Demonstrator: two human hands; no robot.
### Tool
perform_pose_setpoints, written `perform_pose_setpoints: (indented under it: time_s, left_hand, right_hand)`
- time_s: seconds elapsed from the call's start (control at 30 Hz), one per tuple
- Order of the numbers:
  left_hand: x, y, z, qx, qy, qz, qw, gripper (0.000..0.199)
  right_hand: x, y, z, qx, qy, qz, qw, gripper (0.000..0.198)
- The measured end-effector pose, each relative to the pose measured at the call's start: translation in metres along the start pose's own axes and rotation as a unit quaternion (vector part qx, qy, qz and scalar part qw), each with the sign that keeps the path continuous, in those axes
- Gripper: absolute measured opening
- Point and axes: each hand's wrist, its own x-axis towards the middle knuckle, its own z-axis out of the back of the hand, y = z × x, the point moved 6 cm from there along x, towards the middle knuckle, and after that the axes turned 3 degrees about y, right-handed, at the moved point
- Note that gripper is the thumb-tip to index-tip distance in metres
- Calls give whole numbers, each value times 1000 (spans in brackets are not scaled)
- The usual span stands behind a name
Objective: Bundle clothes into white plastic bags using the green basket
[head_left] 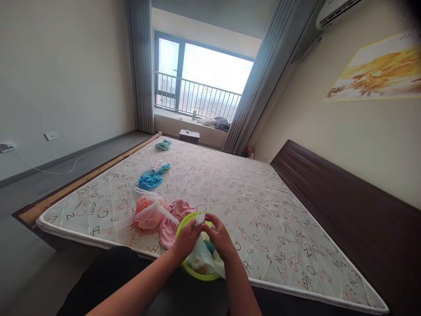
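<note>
Both my hands meet over a lime-green plastic basket (201,277) at the mattress's near edge. Between them is the gathered neck of a whitish translucent plastic bag (199,256), its handle loop sticking up above my fingers. My left hand (187,237) is closed on the bag from the left. My right hand (219,235) pinches it from the right. The bag's body hangs into the basket, where something teal shows partly; the rest of the contents is hidden. Left of the basket lie a pink cloth (168,230) and a whitish plastic bag with orange-red contents (149,211).
Farther along the letter-printed mattress (263,210) lie a blue plastic bag (150,179) and a teal bundle (163,145). A dark headboard (315,188) rises at right. A wooden bed rail (92,175) edges the left. A small nightstand (189,135) stands near the window.
</note>
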Motion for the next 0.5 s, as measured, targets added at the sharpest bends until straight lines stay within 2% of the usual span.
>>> perform_pose_setpoints:
  time_s: [0.1, 0.23, 0.3, 0.37, 0.5]
  left_hand:
    - [0, 1, 2, -3, -15, -10, 1000, 22]
    - [-8, 16, -13, 7, 13, -1, 1000, 20]
    - [-12, 23, -20, 16, 15, 1, 1000, 34]
    - [-15, 25, -24, 23, 16, -5, 1000, 50]
    - [-17, 17, -26, 19, 28, -30, 999, 53]
  right_hand:
    - [0, -1, -4, -18, 2, 2, 1000, 46]
    - [0, 4, -5, -51, -43, 20, 998, 37]
    - [1, 5, -6, -58, -57, 27, 996, 31]
    - [2, -1, -7, -35, -64, 7, 997, 30]
    - [2, -17, -3, 27, -124, -53, 990, 43]
